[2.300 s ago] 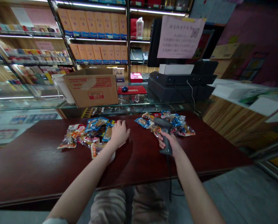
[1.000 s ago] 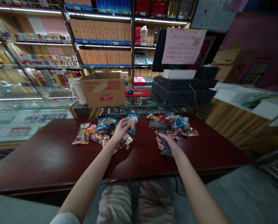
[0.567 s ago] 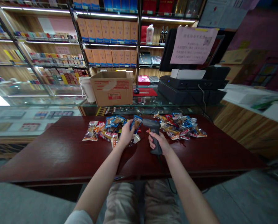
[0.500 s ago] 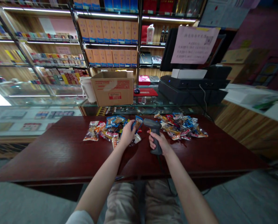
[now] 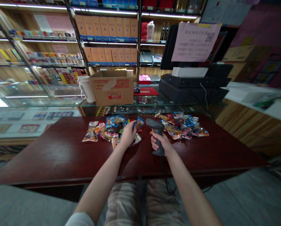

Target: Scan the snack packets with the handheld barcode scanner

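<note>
Scanning seemingly in hand: blue-edged plastic packet with brown contents (image 5: 139, 122) pinched in curled left hand (image 5: 128, 133), just beside nose of dark grey pistol-shaped barcode scanner (image 5: 155, 126); handle gripped in right hand (image 5: 163, 142), fingers wrapped round. Next, packet's pale label probably to be lined up with scanner nose.

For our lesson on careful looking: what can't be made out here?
In the head view:
Blue packet: partly covered by the left hand.
Cardboard box: bottom hidden by its front wall.
Blue boxes: tops cut off by the upper edge.
Pink sign: small print blurred.
</note>
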`<state>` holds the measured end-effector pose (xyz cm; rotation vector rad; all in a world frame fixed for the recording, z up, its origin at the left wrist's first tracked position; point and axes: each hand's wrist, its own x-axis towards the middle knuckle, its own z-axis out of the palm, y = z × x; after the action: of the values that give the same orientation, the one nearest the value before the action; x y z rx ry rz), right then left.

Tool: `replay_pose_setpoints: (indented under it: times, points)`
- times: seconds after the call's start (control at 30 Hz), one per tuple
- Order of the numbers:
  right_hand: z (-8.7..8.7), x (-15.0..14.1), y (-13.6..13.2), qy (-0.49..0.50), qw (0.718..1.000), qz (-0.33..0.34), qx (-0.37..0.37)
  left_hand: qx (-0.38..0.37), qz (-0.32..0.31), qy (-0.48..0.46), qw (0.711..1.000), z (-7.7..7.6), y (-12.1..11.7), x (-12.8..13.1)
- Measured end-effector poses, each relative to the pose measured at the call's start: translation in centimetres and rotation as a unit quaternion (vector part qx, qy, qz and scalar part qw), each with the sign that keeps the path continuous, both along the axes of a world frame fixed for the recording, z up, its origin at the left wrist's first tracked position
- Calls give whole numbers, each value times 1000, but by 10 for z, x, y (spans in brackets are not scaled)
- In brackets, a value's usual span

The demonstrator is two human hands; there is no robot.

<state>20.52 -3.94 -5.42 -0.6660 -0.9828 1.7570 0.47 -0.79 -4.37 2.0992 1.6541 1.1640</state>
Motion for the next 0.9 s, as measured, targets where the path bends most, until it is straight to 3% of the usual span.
replay_pose_setpoints:
  times: [0.13,0.27,0.4,0.53,0.67,0.8,0.9]
  points:
    - [10,15,0,-4,1000,-2,13,-24,90,66,993,3,-3,-3]
    - [21,45,8,-1,999,-38,29,-52,195,182,962,9,-6,-11]
    - [24,82,15,-21,997,-67,26,-15,227,246,942,16,-13,-9]
    - [17,113,17,-19,994,-108,18,6,144,271,952,27,-7,17]
    - [6,129,16,-15,993,-114,6,-59,5,251,966,33,31,64]
    - [0,134,16,-2,993,-114,0,-184,-99,155,965,22,85,114]
    - [-2,135,15,5,994,-108,-2,-225,-118,136,958,6,113,141]
